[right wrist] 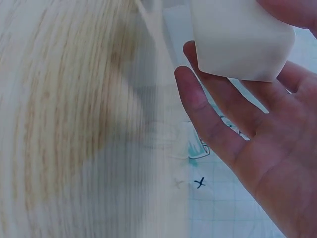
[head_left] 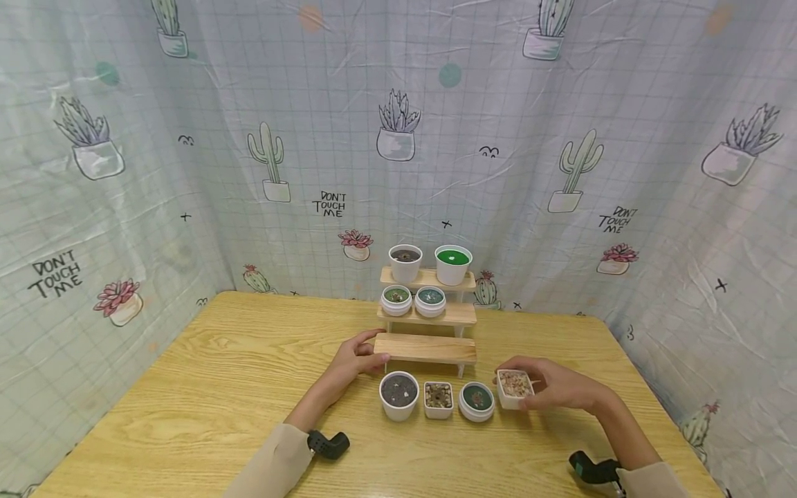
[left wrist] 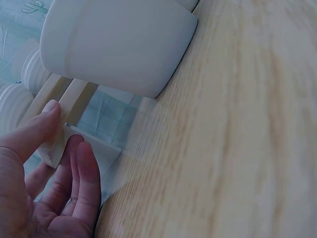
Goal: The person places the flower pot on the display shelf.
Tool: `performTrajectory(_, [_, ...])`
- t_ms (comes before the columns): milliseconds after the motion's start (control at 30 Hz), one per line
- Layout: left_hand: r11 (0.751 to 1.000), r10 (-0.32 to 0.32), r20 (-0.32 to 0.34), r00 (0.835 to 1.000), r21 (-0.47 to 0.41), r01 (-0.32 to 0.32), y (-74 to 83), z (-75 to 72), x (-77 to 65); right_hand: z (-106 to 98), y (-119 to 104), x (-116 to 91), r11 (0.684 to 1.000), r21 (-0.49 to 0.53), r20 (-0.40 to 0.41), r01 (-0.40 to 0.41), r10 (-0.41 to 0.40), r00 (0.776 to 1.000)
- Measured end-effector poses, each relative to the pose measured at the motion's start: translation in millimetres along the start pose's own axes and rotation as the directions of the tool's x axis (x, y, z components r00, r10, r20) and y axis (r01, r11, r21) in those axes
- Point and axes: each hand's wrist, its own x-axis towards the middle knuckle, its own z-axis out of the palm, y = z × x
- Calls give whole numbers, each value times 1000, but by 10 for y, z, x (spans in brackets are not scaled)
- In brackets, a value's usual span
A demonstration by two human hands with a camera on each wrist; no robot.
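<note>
A three-step wooden display stand (head_left: 429, 348) with pale legs stands at mid-table. My left hand (head_left: 353, 362) grips the left end of its lowest step, which bears no pots. The left wrist view shows the thumb (left wrist: 49, 111) on the step's edge and curled fingers by the white leg (left wrist: 99, 148). On the right, my right hand (head_left: 554, 384) holds a small square white pot (head_left: 514, 389) filled with pinkish gravel between thumb and fingers. In the right wrist view this pot (right wrist: 240, 42) appears raised off the table, with fingers along its far side and base.
In front of the stand are a round pot of dark soil (head_left: 399, 396), a square pot of pebbles (head_left: 438, 400) and a low round pot (head_left: 477, 401). Two low pots fill the middle step; two taller ones, including a green-topped pot (head_left: 453, 265), are on top. A patterned curtain (head_left: 398, 187) hangs behind.
</note>
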Motion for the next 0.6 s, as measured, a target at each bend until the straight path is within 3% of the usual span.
performTrajectory(600, [1000, 4, -5, 1000, 17, -4, -8, 5, 13, -6, -103, -8, 998, -25, -154, -52, 48, 987])
